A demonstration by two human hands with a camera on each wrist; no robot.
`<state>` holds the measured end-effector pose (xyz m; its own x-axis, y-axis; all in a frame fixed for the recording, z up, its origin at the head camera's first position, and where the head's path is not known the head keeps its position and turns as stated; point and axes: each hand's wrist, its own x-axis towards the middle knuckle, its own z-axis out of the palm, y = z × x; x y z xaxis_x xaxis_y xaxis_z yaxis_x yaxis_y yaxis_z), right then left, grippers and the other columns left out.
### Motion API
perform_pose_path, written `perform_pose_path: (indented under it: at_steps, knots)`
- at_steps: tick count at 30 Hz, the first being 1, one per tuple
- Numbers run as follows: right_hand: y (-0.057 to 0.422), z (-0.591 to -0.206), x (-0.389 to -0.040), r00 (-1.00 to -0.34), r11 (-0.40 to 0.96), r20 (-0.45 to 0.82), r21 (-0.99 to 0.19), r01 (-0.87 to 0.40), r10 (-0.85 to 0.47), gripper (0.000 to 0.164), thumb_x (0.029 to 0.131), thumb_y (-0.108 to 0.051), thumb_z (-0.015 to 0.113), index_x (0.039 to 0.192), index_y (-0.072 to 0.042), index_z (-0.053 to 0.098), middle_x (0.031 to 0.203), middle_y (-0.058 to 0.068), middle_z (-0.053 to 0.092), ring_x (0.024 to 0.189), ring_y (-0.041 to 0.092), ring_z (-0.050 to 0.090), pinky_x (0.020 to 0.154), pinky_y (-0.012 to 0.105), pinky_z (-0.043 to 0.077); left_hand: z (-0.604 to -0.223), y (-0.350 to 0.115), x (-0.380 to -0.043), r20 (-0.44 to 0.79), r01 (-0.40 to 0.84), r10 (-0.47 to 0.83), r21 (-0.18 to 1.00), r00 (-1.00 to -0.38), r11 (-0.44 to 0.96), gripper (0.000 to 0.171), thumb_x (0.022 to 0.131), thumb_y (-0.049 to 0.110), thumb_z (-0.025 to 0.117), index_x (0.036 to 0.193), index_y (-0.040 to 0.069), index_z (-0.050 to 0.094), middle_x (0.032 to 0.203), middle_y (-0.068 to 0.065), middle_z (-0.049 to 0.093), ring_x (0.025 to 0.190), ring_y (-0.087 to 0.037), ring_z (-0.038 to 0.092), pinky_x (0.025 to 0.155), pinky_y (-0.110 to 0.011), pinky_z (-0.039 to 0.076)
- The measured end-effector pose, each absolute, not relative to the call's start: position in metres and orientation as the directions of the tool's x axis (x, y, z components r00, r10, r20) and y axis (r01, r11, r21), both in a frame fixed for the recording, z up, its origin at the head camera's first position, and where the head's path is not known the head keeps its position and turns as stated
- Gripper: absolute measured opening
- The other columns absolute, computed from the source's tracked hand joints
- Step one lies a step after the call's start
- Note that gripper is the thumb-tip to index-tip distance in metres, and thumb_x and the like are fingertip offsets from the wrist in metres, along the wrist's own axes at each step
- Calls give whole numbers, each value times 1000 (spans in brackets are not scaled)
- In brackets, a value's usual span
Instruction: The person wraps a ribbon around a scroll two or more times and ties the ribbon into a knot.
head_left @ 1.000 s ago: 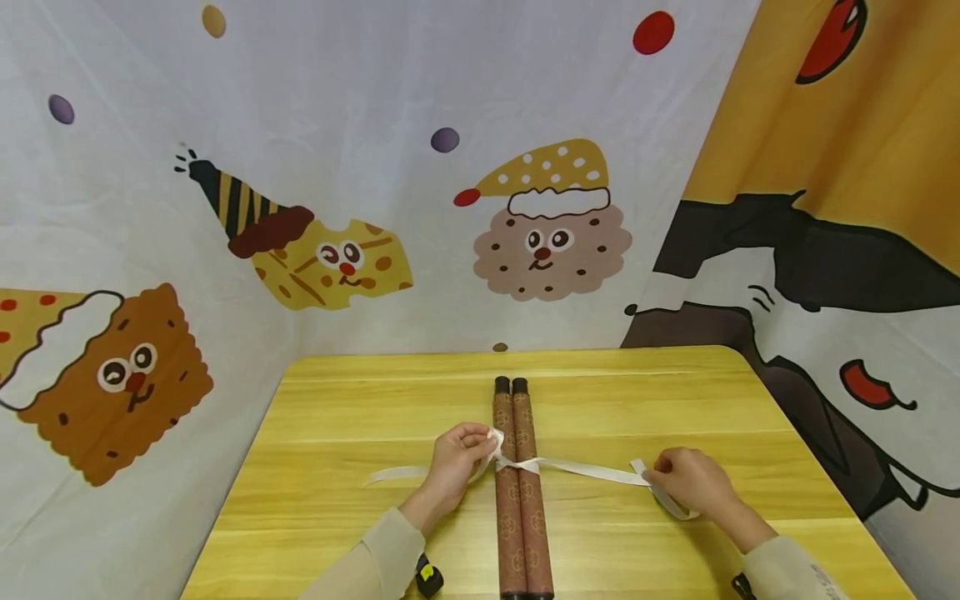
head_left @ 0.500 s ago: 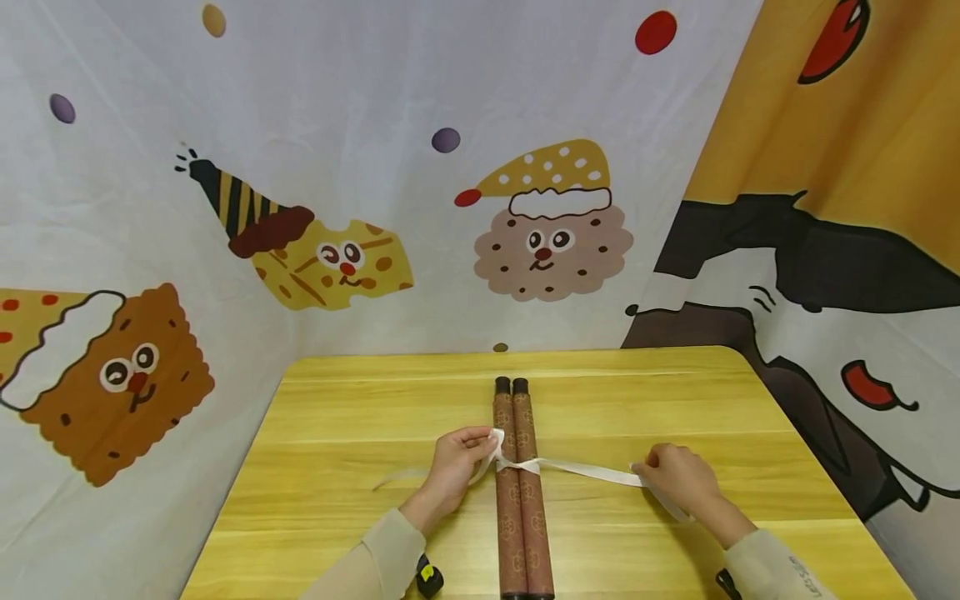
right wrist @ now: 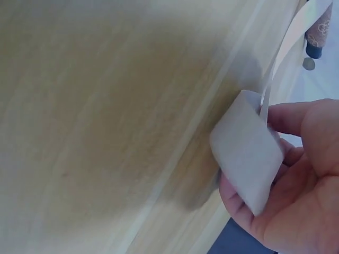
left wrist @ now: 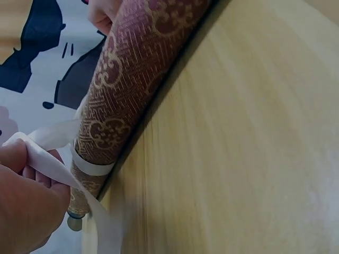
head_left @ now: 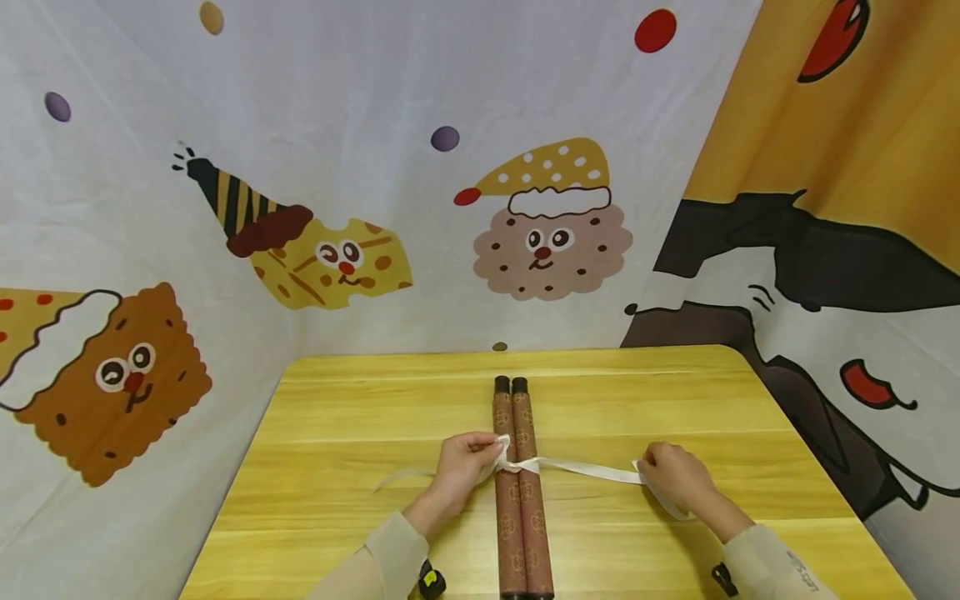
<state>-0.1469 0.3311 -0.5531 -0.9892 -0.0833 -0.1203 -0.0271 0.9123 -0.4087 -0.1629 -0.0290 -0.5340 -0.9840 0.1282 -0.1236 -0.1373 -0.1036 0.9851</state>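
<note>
Two brown patterned scroll rolls [head_left: 531,525] with black end caps lie side by side on the table. A white ribbon [head_left: 588,471] wraps round both near their middle and crosses on top. Just left of the crossing, my left hand [head_left: 459,468] pinches a folded loop of ribbon [left wrist: 50,164] between thumb and fingers; its loose tail trails leftward over the table. Out to the right, my right hand [head_left: 678,479] pinches the other length, which runs almost straight from the rolls. In the right wrist view, a slack curl of that ribbon [right wrist: 246,151] hangs over the fingers.
The wooden table [head_left: 337,400] reaches back to a white cloth [head_left: 360,100] printed with cartoon figures. A small black and yellow object [head_left: 431,579] lies by the left sleeve. Near the right sleeve a small black item [head_left: 723,577] shows in part.
My left hand has shifted slightly right and down toward the crossing with its ribbon loop. My right hand has moved a little left, and the ribbon end beyond its fingertips has shortened.
</note>
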Motion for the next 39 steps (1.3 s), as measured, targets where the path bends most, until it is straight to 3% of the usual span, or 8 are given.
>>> perform_pose_path:
  at_steps: [10,25,33,39]
  knots:
    - [329,-542,-161,-986,886,116,-436,-158,-119,14,94,-17,58,85,-8,61,61,-5,49,45,10,41,41,25,34,-526,-29,-160,-116,-127,106,986,-988,-105,19,83,4,70,99,-6,69,89,-11,69,79,-15,62,72,-29,53]
    - [282,-507,-193,-956,829,278,-509,-231,-96,21,97,-29,55,91,-9,61,70,-2,53,53,12,44,48,28,37,-525,-31,-161,-109,-122,105,985,-989,-125,20,84,4,70,100,-8,68,88,-11,69,76,-12,62,70,-26,52]
    - [238,-491,-217,-947,787,298,-552,-275,-122,19,96,-31,55,86,-16,59,67,-3,51,51,14,42,48,30,36,-525,-32,-162,-108,-121,106,985,-988,-126,20,84,4,70,100,-7,68,90,-12,69,79,-15,64,73,-30,54]
    - [200,-490,-228,-947,717,273,-626,-307,-168,18,95,-30,57,83,-17,61,66,-4,52,51,14,43,49,30,37,-526,-33,-161,-130,-143,99,980,-987,-140,19,84,3,70,99,-8,68,88,-12,69,76,-13,63,69,-26,53]
